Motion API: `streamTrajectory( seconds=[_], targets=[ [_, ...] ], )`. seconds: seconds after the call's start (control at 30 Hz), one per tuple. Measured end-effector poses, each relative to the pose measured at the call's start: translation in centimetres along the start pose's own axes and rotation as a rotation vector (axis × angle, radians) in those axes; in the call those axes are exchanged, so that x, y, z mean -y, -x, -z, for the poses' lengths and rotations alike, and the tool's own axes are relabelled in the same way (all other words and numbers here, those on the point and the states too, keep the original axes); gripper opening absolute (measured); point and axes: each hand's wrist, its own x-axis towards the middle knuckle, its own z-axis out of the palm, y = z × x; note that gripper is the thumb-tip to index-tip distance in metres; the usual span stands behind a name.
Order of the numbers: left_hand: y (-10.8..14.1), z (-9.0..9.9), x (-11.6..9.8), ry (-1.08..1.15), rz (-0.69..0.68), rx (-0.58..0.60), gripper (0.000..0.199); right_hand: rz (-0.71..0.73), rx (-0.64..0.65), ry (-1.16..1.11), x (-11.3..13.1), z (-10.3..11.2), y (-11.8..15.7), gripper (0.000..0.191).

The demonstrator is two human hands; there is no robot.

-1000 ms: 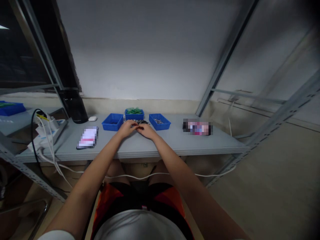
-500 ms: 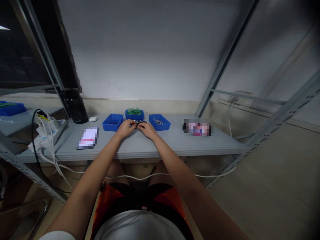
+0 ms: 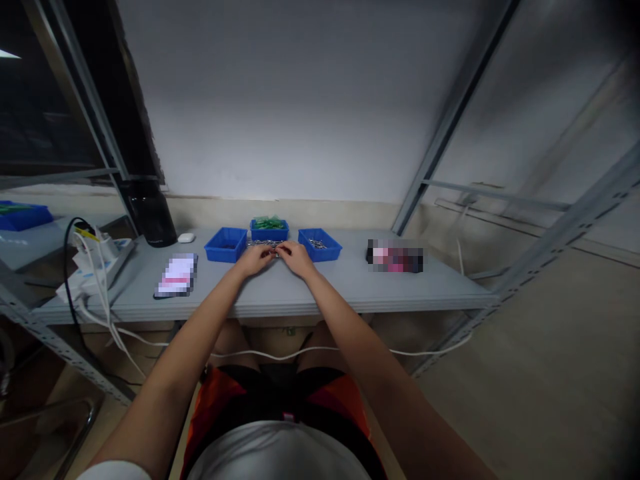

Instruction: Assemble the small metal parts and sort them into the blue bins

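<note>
My left hand (image 3: 257, 259) and my right hand (image 3: 295, 257) meet over the middle of the table, fingertips almost touching. Both have their fingers closed in a pinch; whatever lies between them is too small and hidden to name. Just behind the fingers is a heap of thin, shiny metal pieces (image 3: 260, 243), partly covered by my hands. A blue bin (image 3: 227, 255) with a few dark bits stands left of them. To the right sits another blue bin (image 3: 324, 254) holding small silvery metal parts. Green pieces (image 3: 268, 223) fill a third blue bin (image 3: 270, 235) behind.
On the grey table (image 3: 380, 290) lie a phone (image 3: 176, 277), a white earbud case (image 3: 187, 238) and a blurred dark item (image 3: 395, 256). A black bottle (image 3: 153, 215) and a power strip with cables (image 3: 103, 263) stand left. Metal shelf posts (image 3: 453, 110) frame the sides.
My fingers have shifted slightly and come closer together. A dark-looking bunch at the fingertips no longer shows, and more of the shiny metal pieces are visible behind my left hand.
</note>
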Motion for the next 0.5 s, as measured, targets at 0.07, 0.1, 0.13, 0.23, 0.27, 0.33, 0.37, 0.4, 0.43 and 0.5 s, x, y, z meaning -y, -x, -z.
streamTrajectory(
  seconds=[0.07, 0.1, 0.13, 0.23, 0.27, 0.33, 0.37, 0.4, 0.43, 0.5],
  targets=[
    [0.0, 0.2, -0.2, -0.018, 0.011, -0.042, 0.025, -0.009, -0.021, -0.021, 0.0, 0.1, 0.0, 0.018],
    [0.0, 0.3, -0.3, -0.023, 0.022, -0.067, 0.025, -0.009, -0.028, -0.032, 0.0, 0.2, 0.0, 0.018],
    [0.0, 0.4, -0.4, -0.024, 0.03, -0.091, 0.026, -0.007, -0.03, -0.041, 0.0, 0.2, 0.0, 0.018],
    [0.0, 0.6, -0.6, -0.022, 0.031, -0.136, 0.027, -0.001, -0.009, -0.044, -0.4, 0.1, 0.0, 0.018],
    [0.0, 0.6, -0.6, -0.031, 0.024, -0.137, 0.026, 0.001, 0.012, -0.036, -0.6, 0.0, 0.0, 0.017],
    [-0.1, 0.6, -0.7, -0.058, 0.001, -0.119, 0.025, 0.011, 0.068, -0.012, -0.9, -0.2, 0.1, 0.016],
    [-0.1, 0.6, -0.7, -0.071, -0.013, -0.106, 0.025, 0.021, 0.096, 0.001, -1.0, -0.3, 0.1, 0.016],
    [-0.1, 0.5, -0.8, -0.082, -0.027, -0.093, 0.024, 0.032, 0.117, 0.013, -1.0, -0.4, 0.1, 0.016],
    [-0.1, 0.5, -0.9, -0.09, -0.038, -0.083, 0.024, 0.042, 0.131, 0.023, -1.0, -0.5, 0.2, 0.016],
    [0.0, 0.5, -1.0, -0.1, -0.05, -0.075, 0.023, 0.052, 0.147, 0.036, -1.0, -0.5, 0.2, 0.016]
  ],
)
